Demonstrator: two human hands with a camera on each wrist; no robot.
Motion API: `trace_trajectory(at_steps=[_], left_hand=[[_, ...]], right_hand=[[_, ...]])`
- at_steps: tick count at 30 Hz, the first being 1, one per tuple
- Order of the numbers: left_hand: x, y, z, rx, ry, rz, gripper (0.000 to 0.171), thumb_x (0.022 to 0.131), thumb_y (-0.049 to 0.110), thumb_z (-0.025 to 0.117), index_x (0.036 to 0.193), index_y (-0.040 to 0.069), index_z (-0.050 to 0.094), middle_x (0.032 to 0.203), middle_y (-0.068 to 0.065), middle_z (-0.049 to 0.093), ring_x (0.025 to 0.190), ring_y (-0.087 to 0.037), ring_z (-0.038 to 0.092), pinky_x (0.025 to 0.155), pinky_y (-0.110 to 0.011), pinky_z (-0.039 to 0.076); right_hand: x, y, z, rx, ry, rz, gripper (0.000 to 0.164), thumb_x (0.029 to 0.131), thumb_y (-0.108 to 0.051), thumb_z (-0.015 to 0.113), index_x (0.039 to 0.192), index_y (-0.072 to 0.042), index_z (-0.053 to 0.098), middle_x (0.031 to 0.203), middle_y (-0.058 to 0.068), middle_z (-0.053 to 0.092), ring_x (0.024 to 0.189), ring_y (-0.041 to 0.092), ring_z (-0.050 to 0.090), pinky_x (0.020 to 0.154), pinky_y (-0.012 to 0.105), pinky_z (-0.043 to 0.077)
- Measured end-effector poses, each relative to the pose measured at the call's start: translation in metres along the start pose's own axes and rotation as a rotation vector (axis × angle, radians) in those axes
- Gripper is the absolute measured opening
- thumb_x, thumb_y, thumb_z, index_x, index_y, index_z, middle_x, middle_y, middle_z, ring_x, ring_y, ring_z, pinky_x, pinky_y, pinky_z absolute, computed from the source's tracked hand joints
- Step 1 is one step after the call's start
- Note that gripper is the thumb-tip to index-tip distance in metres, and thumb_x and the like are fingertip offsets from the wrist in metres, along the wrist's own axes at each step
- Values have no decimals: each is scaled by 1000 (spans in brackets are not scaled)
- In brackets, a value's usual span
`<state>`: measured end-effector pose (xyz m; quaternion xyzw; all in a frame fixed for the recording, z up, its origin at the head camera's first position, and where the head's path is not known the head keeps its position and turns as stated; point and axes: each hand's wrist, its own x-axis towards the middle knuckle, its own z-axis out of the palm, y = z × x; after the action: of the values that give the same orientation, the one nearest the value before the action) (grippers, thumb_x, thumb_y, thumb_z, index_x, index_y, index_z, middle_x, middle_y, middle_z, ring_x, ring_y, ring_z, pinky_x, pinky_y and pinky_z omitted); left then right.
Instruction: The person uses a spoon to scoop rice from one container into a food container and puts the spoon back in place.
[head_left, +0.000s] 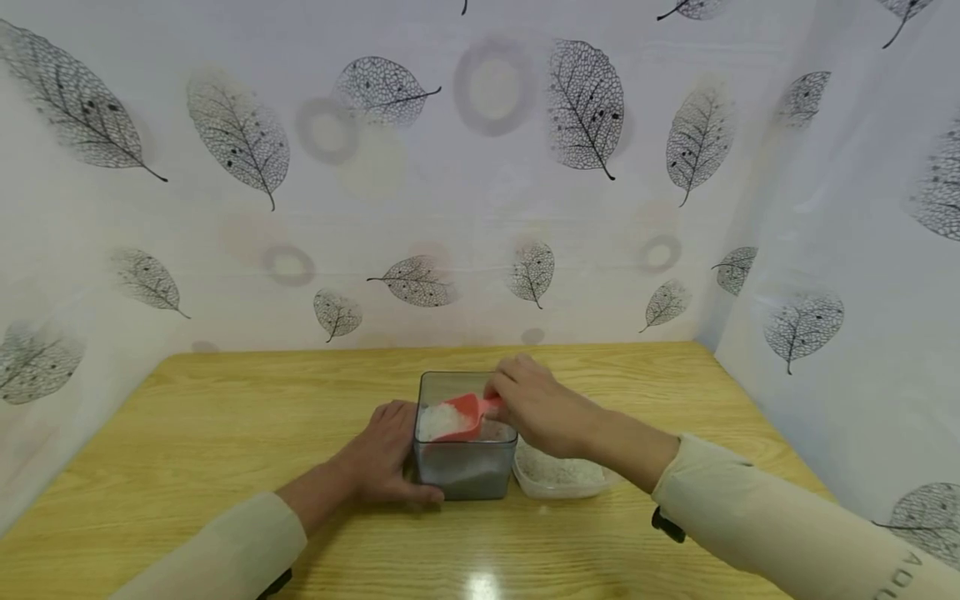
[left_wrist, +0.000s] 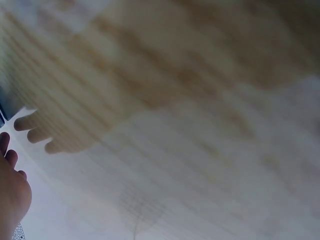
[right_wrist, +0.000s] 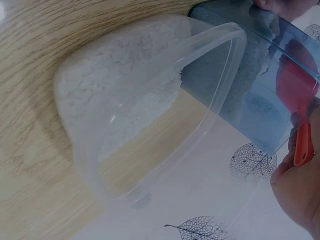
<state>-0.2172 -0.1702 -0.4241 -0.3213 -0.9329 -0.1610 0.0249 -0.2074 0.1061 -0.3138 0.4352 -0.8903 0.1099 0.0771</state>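
A grey see-through square container (head_left: 461,473) stands on the table with white grains, which look like rice, inside. My right hand (head_left: 543,408) grips the handle of a red scoop (head_left: 471,408) over the container's mouth. White rice (head_left: 441,422) lies in and around the scoop's bowl. My left hand (head_left: 386,458) rests against the container's left side, its thumb lying along the front near the base. Beside the container on the right sits a clear plastic tub (right_wrist: 95,175) of white rice (right_wrist: 120,85), partly covered by my right forearm in the head view.
The wooden table (head_left: 225,417) runs back to a white curtain (head_left: 480,192) printed with dark leaves. That curtain also hangs along both sides. The tub stands close against the container's right side.
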Motion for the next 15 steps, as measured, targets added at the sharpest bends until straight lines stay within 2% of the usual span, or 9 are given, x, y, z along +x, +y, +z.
trace_trajectory(at_steps=[15], left_hand=[[0, 1, 0, 0, -5, -6, 119, 67, 90, 59, 151, 9, 32, 142, -7, 48, 131, -25, 40, 117, -50, 26]], right_hand=[[-12, 12, 3, 55, 54, 31, 19, 103, -27, 54, 111, -11, 60, 106, -2, 54, 99, 15, 44, 89, 35, 41]])
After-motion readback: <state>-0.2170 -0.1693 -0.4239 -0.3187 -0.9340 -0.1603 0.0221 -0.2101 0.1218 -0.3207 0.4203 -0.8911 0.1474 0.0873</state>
